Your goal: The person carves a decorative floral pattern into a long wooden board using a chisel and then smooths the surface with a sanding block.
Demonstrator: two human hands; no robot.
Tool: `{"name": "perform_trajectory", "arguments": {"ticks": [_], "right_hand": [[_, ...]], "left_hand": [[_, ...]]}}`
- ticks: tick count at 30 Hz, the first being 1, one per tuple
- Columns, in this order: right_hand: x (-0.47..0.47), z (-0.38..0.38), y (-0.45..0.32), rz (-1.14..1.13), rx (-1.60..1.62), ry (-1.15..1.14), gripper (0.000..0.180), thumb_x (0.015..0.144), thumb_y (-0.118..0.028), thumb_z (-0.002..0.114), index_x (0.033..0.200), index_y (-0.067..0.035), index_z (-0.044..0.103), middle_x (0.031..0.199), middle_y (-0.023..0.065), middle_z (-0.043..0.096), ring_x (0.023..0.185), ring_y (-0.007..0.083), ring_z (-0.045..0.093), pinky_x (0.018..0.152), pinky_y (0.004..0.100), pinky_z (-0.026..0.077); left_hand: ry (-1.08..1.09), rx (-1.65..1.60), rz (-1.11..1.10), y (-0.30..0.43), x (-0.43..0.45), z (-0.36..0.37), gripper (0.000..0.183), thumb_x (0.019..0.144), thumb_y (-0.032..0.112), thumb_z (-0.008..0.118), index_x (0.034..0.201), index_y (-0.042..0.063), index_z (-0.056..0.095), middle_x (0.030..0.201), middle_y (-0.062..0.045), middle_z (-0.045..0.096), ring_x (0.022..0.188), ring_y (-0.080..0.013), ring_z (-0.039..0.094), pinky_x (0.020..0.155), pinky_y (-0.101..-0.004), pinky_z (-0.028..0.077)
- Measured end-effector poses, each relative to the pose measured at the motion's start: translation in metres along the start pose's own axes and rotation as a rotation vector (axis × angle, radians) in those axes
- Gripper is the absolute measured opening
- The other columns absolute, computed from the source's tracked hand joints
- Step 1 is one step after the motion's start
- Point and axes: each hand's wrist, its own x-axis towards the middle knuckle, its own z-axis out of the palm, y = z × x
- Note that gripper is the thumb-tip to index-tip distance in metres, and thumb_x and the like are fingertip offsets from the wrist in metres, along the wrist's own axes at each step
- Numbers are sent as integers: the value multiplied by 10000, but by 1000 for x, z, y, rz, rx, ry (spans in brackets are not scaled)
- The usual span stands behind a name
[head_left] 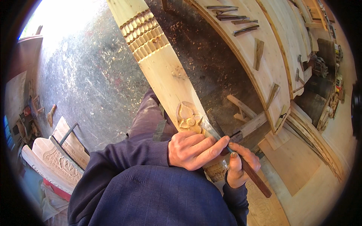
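Note:
A long pale wooden board (pixel 167 70) runs from the top of the view down to my body, with a carved flower (pixel 189 120) in relief near my hands. Rows of scalloped gouge cuts (pixel 145 35) cross it farther up. My right hand (pixel 240 165) grips a wood-carving chisel (pixel 256 178) by its reddish-brown handle, which slants down to the right. My left hand (pixel 195 149) lies across the board just below the flower, its fingers closed about the chisel's front part. The cutting edge is hidden by the left fingers.
Several carving tools (pixel 234 17) and wooden mallets or blocks (pixel 258 53) lie on a workbench (pixel 271 65) at right. Carved panels (pixel 59 161) stand at lower left. A wooden trestle (pixel 249 124) stands under the bench's near end. Wood chips litter the dark floor (pixel 107 70).

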Motion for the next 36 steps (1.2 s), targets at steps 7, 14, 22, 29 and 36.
{"name": "perform_trajectory", "arguments": {"ticks": [7, 14, 22, 29, 36], "right_hand": [[16, -5, -7, -1, -19, -67, 257, 980, -186, 779, 1090, 44, 818, 977, 187, 844, 849, 276, 835, 767, 360, 653], [25, -5, -3, -24, 35, -103, 255, 991, -202, 777, 1084, 32, 816, 971, 170, 843, 853, 267, 833, 765, 358, 653], [17, 0, 12, -73, 15, -59, 266, 1006, -240, 781, 1066, 16, 820, 959, 161, 843, 836, 278, 832, 750, 362, 654], [12, 2, 14, -109, 20, -41, 248, 1013, -217, 772, 1081, 16, 820, 962, 167, 842, 828, 282, 832, 742, 372, 658], [13, 5, 11, -124, 51, -22, 241, 1025, -199, 759, 1093, 25, 814, 971, 180, 841, 837, 296, 832, 754, 377, 662]], "left_hand": [[24, -35, -50, 1, 2, 1, 555, 783, 125, 761, 1308, -52, 766, 771, 18, 655, 529, -69, 527, 453, -268, 378], [22, -7, -56, 0, 1, 3, 536, 783, 121, 784, 1287, -61, 770, 798, -20, 701, 551, -80, 587, 466, -263, 423], [45, 28, -39, 2, 4, 3, 574, 727, 162, 766, 1253, -67, 776, 816, -36, 718, 552, -76, 592, 471, -253, 414], [44, 54, -10, 1, 3, 3, 587, 712, 159, 750, 1257, -58, 774, 804, -14, 697, 535, -70, 550, 468, -258, 385], [60, 36, -16, 2, 2, 5, 602, 697, 150, 744, 1264, -50, 773, 817, -12, 695, 539, -71, 542, 475, -257, 382]]}}
